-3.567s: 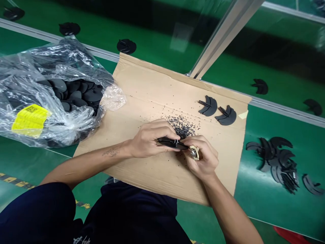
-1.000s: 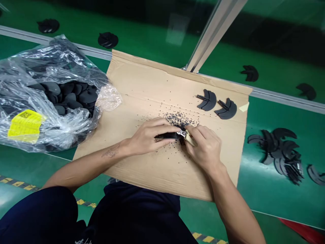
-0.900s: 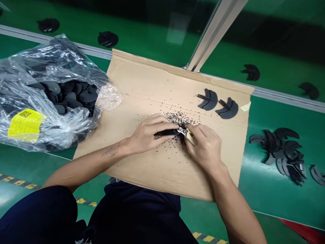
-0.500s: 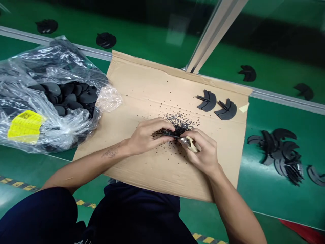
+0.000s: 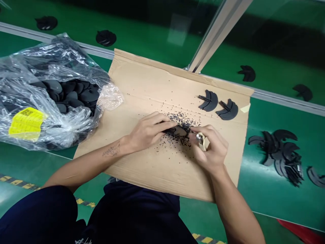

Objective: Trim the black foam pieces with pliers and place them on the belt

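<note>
Black disc [image 5: 179,131] in left fingers [image 5: 162,126]; long axis sideways, pointing rightward.

A slanting metal post [image 5: 215,37] meets a metal rail [image 5: 286,102] bordering the green table [image 5: 269,115]. Left of the post, a pale patch of light [image 5: 177,30] shows against dark green. Well nearer than the post, yellow-and-black tape [image 5: 16,182] crosses the green floor [image 5: 12,159].
</note>
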The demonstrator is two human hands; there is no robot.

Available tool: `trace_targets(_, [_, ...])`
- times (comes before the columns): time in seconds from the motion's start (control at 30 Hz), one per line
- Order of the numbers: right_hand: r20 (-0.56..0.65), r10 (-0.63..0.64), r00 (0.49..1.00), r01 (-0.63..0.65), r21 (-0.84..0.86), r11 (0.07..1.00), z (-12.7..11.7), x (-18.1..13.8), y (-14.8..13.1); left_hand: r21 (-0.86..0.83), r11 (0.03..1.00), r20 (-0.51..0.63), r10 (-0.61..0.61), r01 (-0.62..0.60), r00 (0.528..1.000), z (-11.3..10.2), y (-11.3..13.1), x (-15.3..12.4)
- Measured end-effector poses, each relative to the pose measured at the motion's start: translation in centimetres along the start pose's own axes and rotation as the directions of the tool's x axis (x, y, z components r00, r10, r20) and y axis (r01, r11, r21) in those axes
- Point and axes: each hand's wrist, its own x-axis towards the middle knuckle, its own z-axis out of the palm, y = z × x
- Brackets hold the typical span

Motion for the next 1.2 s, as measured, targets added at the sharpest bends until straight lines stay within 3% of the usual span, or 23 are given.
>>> trace_targets(0.1, [0.036,0.056,0.998,-0.049,-0.153,0.987,-0.5,0.3,1.2,-0.178,0.983,-0.025,-0.058,0.053,0.998,0.0,0.0,0.0])
trace_targets(0.3, [0.212,-0.056,0.976,0.104,-0.223,0.969,-0.3,0.1,1.9,-0.281,0.957,0.002,-0.07,0.068,0.998,0.1,0.7,0.0])
trace_targets(0.57, [0.166,-0.151,0.974,0.195,-0.294,0.936,-0.1,0.0,1.4,-0.326,0.945,-0.047,-0.03,0.013,0.998,0.4,0.5,0.0])
trace_targets(0.7, [0.172,-0.146,0.974,0.2,-0.359,0.912,-0.2,0.1,1.3,-0.301,0.954,-0.047,-0.032,0.016,0.998,0.4,0.4,-0.1])
trace_targets(0.93, [0.163,-0.175,0.971,0.226,-0.392,0.892,-0.3,0.1,1.1,-0.403,0.915,-0.037,-0.027,0.01,0.999,0.6,0.6,-0.1])
trace_targets(1.2, [0.116,-0.221,0.968,0.25,-0.483,0.839,-0.4,-0.1,0.8,-0.466,0.881,-0.023,-0.109,0.085,0.994,0.7,1.0,-0.3])
